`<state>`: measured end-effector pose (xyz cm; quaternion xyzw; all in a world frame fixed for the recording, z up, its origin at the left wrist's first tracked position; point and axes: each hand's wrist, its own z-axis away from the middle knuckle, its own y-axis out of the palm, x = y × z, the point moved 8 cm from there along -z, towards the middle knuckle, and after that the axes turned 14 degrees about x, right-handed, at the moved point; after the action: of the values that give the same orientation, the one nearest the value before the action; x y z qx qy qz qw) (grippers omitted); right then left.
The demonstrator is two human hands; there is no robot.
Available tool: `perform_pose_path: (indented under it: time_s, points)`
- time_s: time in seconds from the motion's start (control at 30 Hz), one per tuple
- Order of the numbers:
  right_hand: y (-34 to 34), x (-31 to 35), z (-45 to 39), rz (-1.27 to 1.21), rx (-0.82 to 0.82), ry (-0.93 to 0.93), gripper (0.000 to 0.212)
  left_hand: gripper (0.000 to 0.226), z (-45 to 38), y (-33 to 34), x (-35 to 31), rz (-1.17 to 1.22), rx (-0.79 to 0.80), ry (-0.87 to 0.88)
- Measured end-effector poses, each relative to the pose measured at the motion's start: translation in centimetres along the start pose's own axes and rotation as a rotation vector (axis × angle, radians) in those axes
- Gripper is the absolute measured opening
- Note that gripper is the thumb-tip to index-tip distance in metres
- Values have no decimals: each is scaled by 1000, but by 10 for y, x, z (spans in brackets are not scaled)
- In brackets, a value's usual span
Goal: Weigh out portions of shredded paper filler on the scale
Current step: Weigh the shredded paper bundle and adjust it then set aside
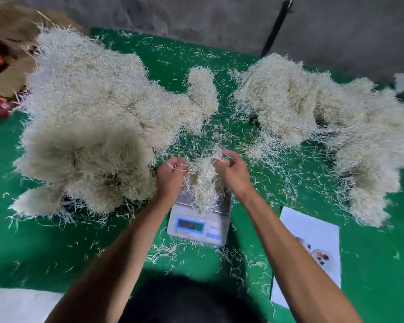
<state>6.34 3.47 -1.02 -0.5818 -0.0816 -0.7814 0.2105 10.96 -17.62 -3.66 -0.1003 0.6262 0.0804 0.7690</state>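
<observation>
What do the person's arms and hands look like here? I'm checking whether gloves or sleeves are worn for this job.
Both forearms are bare right up to the bottom edge of the picture, with no sleeves showing. The left hand and right hand wear no gloves. I can make out no watch, ring or wristband.

A scale (200, 220) is set at the near middle of the desk (44, 248), with a tuft of shredded paper (204, 183) on its platform between the left hand (172, 174) and the right hand (234, 170). A large heap (91, 127) is spread to the left and another heap (313, 117) to the right behind it. A printed sheet (313, 248) is laid right of the scale.
</observation>
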Motion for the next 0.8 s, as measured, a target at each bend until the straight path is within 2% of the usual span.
perform_pose_path:
  time_s: [0.07, 0.17, 0.43, 0.6, 0.8]
  points:
    - [6, -7, 3, 49, 8, 74, 56, 37, 11, 0, 2, 9, 16, 1]
    - [-4, -3, 7, 114, -82, 51, 49, 26, 24, -3, 4, 15, 18, 27]
    - [-11, -15, 20, 32, -145, 26, 58, 21, 45, -5, 4, 7, -8, -10]
    - [-13, -21, 28, -32, -238, 9, 62, 15, 51, -9, 7, -49, -19, -4]
    - [-4, -28, 31, -95, -232, 20, 62, 14, 51, -7, 12, -61, 18, -26]
